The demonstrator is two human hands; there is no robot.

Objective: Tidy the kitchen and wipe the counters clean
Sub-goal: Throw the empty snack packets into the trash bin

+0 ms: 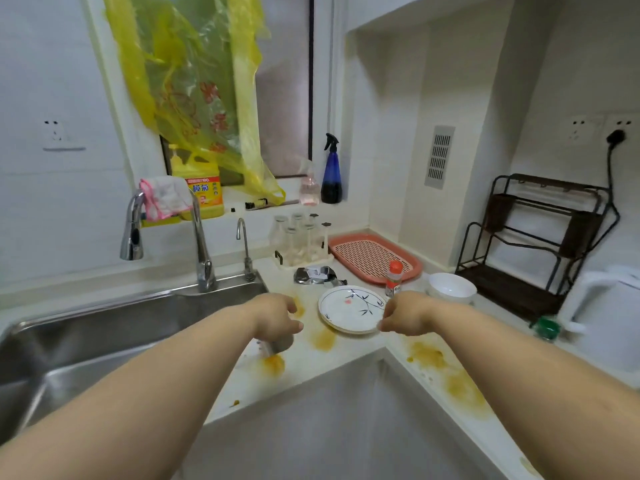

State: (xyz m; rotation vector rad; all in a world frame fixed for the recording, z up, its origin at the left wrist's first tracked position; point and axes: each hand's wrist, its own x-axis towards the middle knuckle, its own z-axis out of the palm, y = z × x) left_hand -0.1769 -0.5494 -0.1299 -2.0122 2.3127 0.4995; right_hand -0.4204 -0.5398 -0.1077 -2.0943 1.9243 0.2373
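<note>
Left hand (277,315) curled round a small metallic container (277,345) over the stained counter (311,362), right of the sink (104,327). Right hand (403,315) pinches the near-right rim of the plate (349,306); yellow stains (323,339) near it.

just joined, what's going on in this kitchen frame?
A person is mid-tidy at a corner counter smeared with yellow-orange stains. The left hand grips a small metallic container beside the sink. The right hand pinches the rim of a bamboo-patterned plate. Nothing is being wiped at this moment.
</note>
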